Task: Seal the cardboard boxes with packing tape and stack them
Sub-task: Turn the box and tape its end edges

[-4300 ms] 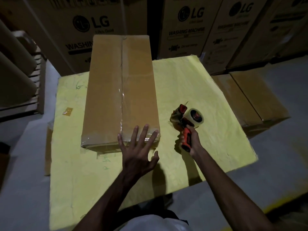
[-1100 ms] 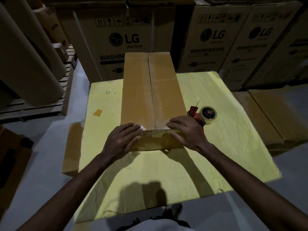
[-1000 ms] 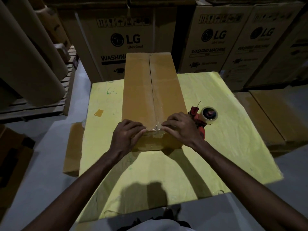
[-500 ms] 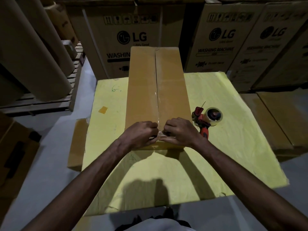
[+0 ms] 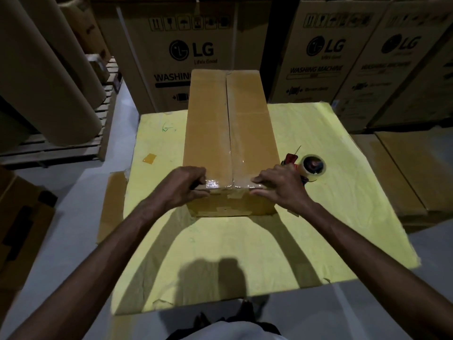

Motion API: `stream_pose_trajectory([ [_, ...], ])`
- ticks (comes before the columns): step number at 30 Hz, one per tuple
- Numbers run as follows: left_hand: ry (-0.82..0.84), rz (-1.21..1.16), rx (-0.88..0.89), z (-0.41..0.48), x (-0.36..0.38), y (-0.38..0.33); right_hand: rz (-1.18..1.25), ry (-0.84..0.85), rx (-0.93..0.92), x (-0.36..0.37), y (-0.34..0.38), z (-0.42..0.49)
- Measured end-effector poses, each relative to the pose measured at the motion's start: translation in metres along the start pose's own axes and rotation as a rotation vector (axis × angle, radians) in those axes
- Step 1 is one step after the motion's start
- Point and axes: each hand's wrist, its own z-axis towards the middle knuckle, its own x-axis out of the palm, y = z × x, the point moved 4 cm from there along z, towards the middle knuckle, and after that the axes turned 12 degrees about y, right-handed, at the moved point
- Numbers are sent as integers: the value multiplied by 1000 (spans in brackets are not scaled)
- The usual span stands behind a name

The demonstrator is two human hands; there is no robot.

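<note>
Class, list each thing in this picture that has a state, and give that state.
Box, closed, seam taped, lying on the sheet.
Dispenser, set down right of the box, unheld.
Left hand, fingers curled over the box's near edge.
Right hand, fingers flat, pressing tape on that edge.

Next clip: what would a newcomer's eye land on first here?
A long cardboard box lies on the bright yellow sheet at centre, its seam taped. At its near edge the left hand grips the left corner and the right hand presses tape down. A tape dispenser rests just right of the box, behind the right hand.
</note>
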Motion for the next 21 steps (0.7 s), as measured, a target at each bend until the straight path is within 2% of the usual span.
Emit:
stream_pose_trajectory([
  [6,-8,-148,-47,-15,-11,34,191,99,24,-24,-21,-2],
  [9,0,-192,-78,-12,-10,39,239,161,98,-23,-38,-11],
  [12,26,-223,-62,-8,-10,40,319,148,111,-20,-45,-17],
  [16,16,-196,-25,-9,-7,39,299,154,112,-22,-38,-15],
  [21,89,-187,-35,-13,-4,43,205,249,73,-26,-38,-17],
])
